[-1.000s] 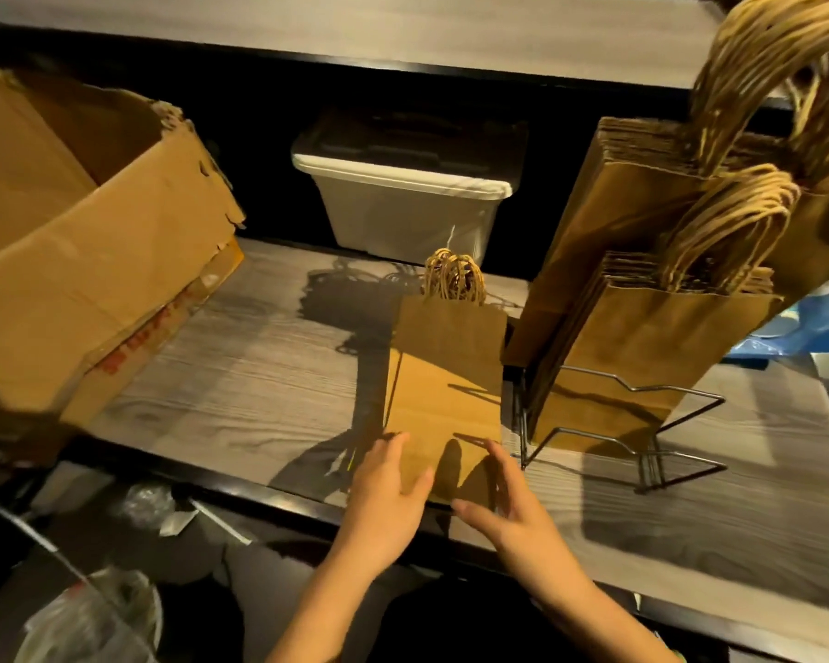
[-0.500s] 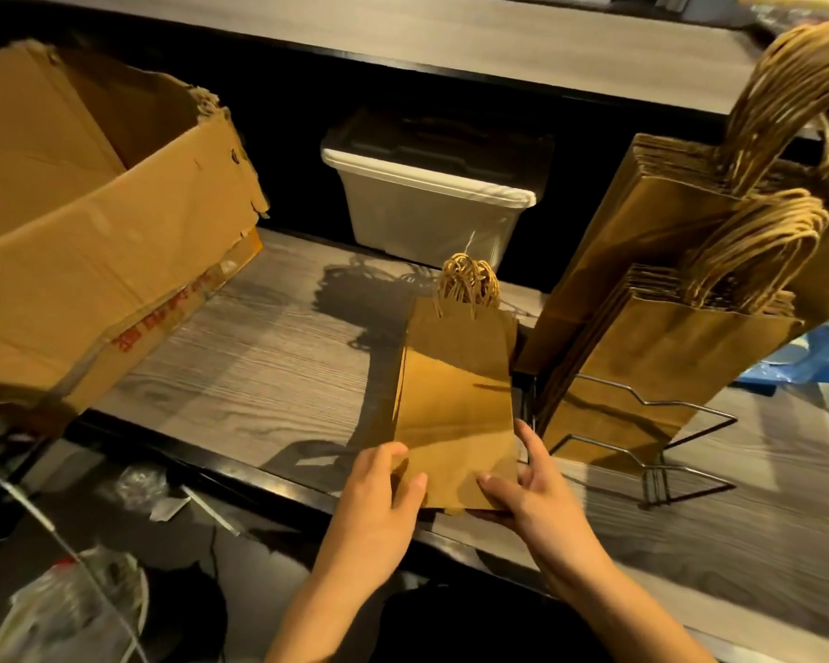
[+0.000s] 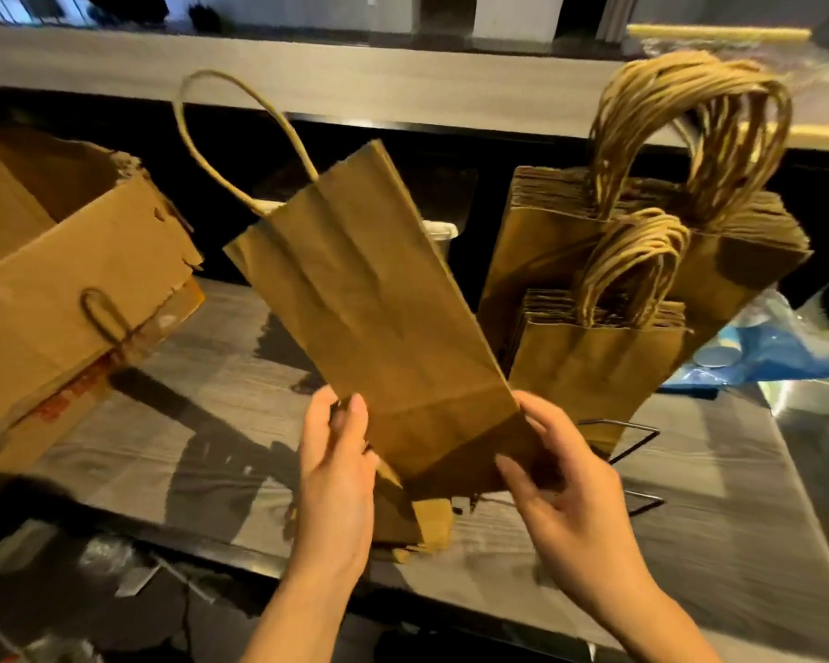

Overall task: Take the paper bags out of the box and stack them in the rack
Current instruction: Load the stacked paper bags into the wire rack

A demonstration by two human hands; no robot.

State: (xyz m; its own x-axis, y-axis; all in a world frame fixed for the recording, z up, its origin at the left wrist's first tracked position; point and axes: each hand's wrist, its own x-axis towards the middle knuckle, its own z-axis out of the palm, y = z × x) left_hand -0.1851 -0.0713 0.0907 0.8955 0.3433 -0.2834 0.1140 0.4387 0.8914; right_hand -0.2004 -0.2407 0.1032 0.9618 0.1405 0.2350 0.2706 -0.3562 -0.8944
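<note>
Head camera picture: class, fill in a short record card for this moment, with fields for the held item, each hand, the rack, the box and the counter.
Held item: one flat paper bag, off the counter, tilted, handle pointing up and left
Left hand: pinches the bag's bottom left corner
Right hand: grips the bag's bottom right edge
Rack: wire rack holding two upright stacks, taller stack behind shorter stack
Box: cardboard box, open, at the left
Counter: grey wood grain; more flat bags lie below the hands
</note>
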